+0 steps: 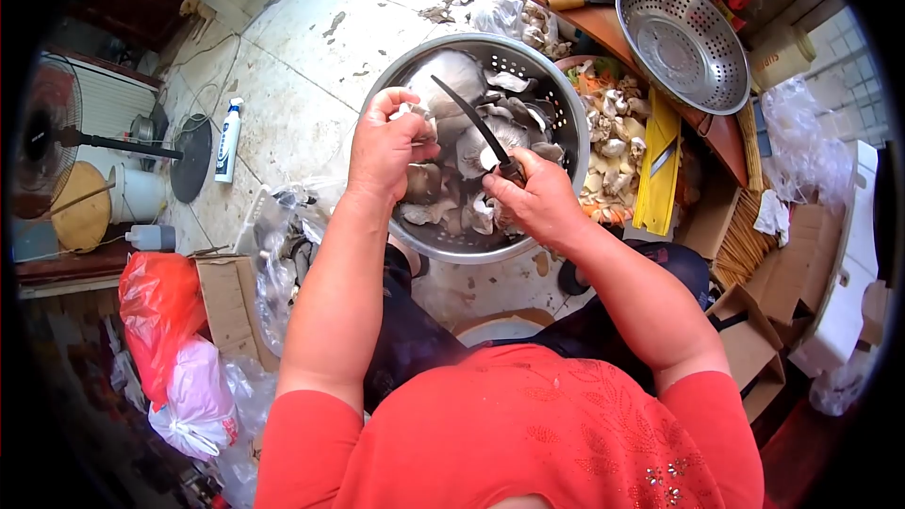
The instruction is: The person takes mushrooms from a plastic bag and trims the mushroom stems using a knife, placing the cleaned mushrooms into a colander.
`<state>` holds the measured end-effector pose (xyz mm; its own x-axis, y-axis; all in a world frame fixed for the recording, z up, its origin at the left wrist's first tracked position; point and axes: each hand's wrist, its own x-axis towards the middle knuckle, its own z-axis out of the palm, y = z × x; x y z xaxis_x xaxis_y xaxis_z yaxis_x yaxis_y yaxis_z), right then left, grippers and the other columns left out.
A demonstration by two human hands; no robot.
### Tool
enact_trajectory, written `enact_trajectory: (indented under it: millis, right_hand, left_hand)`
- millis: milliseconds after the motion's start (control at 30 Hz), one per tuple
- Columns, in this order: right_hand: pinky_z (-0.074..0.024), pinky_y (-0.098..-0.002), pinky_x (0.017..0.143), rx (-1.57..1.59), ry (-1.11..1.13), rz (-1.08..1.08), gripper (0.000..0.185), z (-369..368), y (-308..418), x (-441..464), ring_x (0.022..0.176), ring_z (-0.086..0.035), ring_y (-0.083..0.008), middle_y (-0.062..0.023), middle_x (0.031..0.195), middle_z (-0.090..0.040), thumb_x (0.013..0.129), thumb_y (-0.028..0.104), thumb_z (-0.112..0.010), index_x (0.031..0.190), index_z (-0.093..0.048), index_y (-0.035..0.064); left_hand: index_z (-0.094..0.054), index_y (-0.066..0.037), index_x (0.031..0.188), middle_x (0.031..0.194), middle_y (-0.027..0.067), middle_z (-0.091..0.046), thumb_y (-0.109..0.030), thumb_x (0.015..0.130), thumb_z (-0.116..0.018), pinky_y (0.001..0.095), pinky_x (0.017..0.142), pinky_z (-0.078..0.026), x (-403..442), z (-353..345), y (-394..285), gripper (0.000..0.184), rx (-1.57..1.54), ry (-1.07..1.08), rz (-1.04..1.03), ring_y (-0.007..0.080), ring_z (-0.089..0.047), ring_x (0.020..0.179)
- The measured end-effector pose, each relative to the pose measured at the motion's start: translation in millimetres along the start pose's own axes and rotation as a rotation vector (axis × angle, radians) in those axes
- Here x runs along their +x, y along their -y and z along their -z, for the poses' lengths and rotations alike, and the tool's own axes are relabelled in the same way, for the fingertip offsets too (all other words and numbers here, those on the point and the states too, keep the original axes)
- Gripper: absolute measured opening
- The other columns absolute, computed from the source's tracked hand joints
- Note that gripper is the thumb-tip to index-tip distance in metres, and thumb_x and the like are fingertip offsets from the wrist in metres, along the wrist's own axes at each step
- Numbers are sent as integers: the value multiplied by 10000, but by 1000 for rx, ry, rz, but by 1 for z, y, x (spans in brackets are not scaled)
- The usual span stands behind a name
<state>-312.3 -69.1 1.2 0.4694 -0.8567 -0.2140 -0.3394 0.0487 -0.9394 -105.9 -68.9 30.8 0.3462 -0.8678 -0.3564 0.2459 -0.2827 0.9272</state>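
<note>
A large metal colander [577, 146] stands on the floor between my knees, holding grey, wide-capped mushrooms [451, 75]. Over its left rim is my left hand [391, 143], fingers curled round a small pale mushroom piece [415, 115]. My right hand [535, 196] grips the handle of a knife [476, 123] above the mushrooms. The knife's dark, curved blade points up and to the left, its tip near the left hand but apart from it.
Right of the colander lie mushroom scraps [613, 137] and a yellow strip [657, 170]. A perforated metal bowl [681, 42] rests on a wooden board. At left are a fan [57, 137], a bottle [227, 141] and a red bag [162, 306]; cardboard boxes [745, 335] stand at right.
</note>
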Motion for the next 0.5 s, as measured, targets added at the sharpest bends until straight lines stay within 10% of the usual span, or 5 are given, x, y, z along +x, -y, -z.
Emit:
enact_trajectory:
  millis: [500]
  right_hand:
    - [-384, -247, 464, 336, 126, -148, 211, 6, 7, -2, 528, -475, -69, 12, 671, -560, 885, 190, -653, 1022, -600, 38]
  left_hand:
    - [-603, -55, 954, 965, 12, -580, 100, 725, -581, 256, 720, -550, -6, -3, 3, 277, 213, 80, -293, 97, -584, 793]
